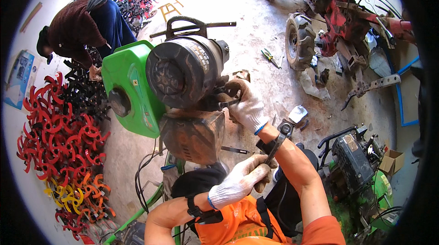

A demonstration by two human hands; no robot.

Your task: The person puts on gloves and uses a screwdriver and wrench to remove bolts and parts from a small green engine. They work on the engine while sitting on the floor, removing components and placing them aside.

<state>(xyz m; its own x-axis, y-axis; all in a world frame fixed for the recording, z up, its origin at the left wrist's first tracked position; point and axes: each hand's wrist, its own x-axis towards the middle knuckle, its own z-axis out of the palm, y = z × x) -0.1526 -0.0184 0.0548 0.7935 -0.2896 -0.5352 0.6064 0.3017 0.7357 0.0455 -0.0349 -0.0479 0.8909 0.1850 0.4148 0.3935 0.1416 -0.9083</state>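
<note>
In front of me stands a small engine with a round black housing (176, 73), a green fuel tank (130, 89) and a dirt-stained brown cover (192, 137) below. My right hand (247, 105), in a white knit glove with soiled fingers, reaches to the engine's right side. Its fingers curl round a small dark part there, which they largely hide. Lower down, my left hand (242, 178), gloved alike, is closed on a slim dark metal tool (275, 148). That tool slants up across my right wrist, so its kind cannot be made out. Both wrists carry black straps.
Red curved blades (64, 130) are heaped at left, with yellow and orange ones nearer. A person (75, 25) bends over black parts behind them. Green-handled pliers (270, 57) lie on the floor. A red tiller (343, 25) stands far right, another machine (352, 162) near right.
</note>
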